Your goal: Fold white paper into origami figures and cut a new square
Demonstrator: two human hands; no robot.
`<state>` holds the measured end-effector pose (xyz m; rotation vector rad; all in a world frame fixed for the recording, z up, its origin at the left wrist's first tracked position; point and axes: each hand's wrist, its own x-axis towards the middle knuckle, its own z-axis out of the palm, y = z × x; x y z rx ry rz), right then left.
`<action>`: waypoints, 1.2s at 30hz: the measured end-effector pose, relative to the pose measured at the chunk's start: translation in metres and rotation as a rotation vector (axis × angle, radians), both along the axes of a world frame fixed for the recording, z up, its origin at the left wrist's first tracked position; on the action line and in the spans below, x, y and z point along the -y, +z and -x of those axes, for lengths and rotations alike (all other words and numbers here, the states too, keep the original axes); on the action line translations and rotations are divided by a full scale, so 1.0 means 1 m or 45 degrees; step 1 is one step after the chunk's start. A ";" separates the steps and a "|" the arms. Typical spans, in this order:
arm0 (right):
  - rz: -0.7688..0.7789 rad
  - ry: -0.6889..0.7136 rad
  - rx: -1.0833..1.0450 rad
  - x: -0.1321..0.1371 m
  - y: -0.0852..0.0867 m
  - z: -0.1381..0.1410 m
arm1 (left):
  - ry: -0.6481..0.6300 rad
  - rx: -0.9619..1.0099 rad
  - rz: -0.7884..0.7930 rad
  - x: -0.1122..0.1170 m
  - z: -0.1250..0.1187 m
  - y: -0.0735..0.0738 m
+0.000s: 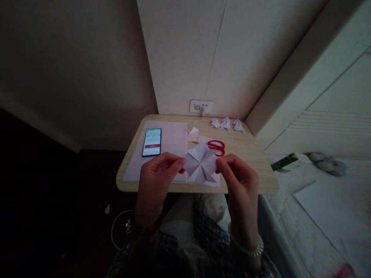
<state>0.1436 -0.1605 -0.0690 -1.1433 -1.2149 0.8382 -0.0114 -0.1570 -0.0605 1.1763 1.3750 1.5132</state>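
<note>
Between both hands, just above the front of the small table, is a piece of white folded paper (200, 164) with creases running out from its centre. My left hand (162, 173) pinches its left edge between thumb and fingers. At the right edge, my right hand (237, 175) grips it the same way. Behind the paper lie scissors with red handles (216, 146), partly covered by it. A small white paper piece (193, 134) rests left of the scissors. More white paper shows under the held piece.
A lit phone (152, 142) lies on a stack of white sheets (174, 154) at the table's left. Several folded paper shapes (225, 124) stand at the back right of the wooden table (255, 170). A wall socket (201, 106) is behind. To the right, a box (290, 162) lies on a bed.
</note>
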 end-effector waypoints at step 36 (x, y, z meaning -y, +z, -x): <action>0.022 -0.015 0.018 0.000 0.001 0.001 | 0.008 -0.013 0.000 0.001 0.000 -0.003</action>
